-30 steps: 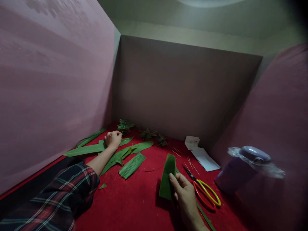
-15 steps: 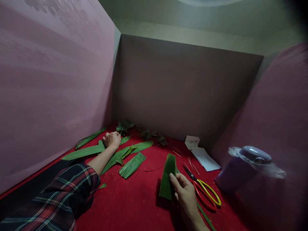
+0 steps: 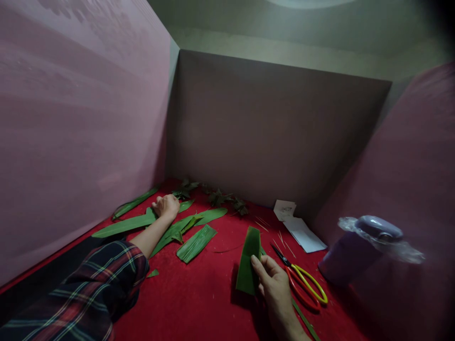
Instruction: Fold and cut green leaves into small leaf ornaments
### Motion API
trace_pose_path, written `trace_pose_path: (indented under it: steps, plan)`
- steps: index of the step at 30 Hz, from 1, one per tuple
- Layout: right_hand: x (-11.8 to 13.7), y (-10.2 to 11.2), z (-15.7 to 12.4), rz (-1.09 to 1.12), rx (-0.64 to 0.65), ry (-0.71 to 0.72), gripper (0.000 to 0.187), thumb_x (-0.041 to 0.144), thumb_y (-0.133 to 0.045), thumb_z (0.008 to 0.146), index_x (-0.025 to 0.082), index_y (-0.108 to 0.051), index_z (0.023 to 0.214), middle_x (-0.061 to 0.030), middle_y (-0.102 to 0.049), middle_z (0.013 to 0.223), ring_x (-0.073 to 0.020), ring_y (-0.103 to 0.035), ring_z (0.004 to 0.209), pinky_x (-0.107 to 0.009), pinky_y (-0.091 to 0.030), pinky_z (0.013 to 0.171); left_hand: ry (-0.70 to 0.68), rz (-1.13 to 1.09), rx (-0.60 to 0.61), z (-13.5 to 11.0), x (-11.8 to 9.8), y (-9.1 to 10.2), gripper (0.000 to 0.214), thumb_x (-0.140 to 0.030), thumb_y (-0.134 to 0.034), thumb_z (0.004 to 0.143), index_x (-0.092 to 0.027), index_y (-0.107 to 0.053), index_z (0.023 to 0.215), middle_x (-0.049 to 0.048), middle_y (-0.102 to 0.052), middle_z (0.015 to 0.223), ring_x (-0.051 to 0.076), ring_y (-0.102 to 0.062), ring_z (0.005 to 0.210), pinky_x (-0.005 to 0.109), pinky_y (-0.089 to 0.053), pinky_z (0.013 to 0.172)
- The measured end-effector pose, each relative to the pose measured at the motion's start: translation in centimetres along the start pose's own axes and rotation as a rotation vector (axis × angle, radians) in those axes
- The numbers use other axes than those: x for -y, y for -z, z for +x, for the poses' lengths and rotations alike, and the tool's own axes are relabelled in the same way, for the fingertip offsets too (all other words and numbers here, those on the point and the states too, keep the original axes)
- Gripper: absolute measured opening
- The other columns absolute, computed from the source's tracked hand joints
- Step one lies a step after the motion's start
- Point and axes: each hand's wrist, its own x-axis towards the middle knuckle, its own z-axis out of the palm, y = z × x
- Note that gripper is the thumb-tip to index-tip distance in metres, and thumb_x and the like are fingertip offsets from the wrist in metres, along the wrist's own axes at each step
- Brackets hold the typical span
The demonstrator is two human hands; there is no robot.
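Note:
My right hand (image 3: 275, 284) pinches a cut piece of green leaf (image 3: 248, 265) between thumb and fingers, held up over the red cloth. At the far left, my left hand (image 3: 166, 206) is closed among long green leaves (image 3: 124, 226); what its fingers hold, if anything, is hidden. Nearer the middle lie more overlapping leaves (image 3: 211, 216) and a wide cut leaf piece (image 3: 196, 244). Scissors (image 3: 302, 279) with one red and one yellow handle rest just right of my right hand, blades pointing away. A narrow leaf strip (image 3: 304, 319) runs beside my right wrist.
Leafy sprigs (image 3: 218, 196) lie along the back. Several thin sticks (image 3: 284, 241) are scattered near white paper (image 3: 304, 234) and a small card (image 3: 284, 208). A purple bin (image 3: 350, 258) lined with clear plastic stands at right. Panels (image 3: 277, 137) enclose the red-covered table (image 3: 199, 303).
The whole view has shifted very slightly. Both hands keep their places and the leaf piece stays in my right hand.

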Motion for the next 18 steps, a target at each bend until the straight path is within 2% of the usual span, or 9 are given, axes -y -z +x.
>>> trace_pose_path:
  steps: [8, 13, 18]
  plan:
    - [-0.18, 0.07, 0.08, -0.009, 0.000, -0.002, 0.036, 0.043, -0.070, 0.065, 0.017, -0.046, 0.059, 0.0062, -0.043, 0.052, -0.0079, -0.040, 0.046, -0.019, -0.033, 0.043, -0.029, -0.015, -0.046, -0.27, -0.31, 0.49, 0.026, -0.029, -0.044, 0.077, -0.022, -0.069, 0.080, 0.0110, -0.067, 0.088, 0.028, -0.048, 0.098, 0.042, -0.029, 0.082]
    - [-0.21, 0.13, 0.13, -0.008, 0.002, -0.004, 0.036, 0.044, -0.070, 0.065, 0.017, -0.046, 0.060, 0.0070, -0.041, 0.052, -0.0067, -0.037, 0.045, -0.018, -0.032, 0.042, -0.048, -0.017, 0.017, 0.23, -0.17, -0.09, 0.021, -0.035, -0.053, 0.073, -0.025, -0.069, 0.081, 0.0082, -0.068, 0.089, 0.029, -0.045, 0.104, 0.043, -0.027, 0.085]
    - [0.11, -0.04, -0.10, 0.004, -0.003, -0.021, 0.036, 0.044, -0.071, 0.063, 0.016, -0.048, 0.061, 0.0064, -0.042, 0.052, -0.0070, -0.038, 0.046, -0.018, -0.033, 0.042, -0.033, 0.000, 0.030, 0.29, -0.07, -0.22, 0.022, -0.036, -0.053, 0.073, -0.026, -0.069, 0.084, 0.0076, -0.067, 0.092, 0.028, -0.045, 0.105, 0.043, -0.028, 0.085]
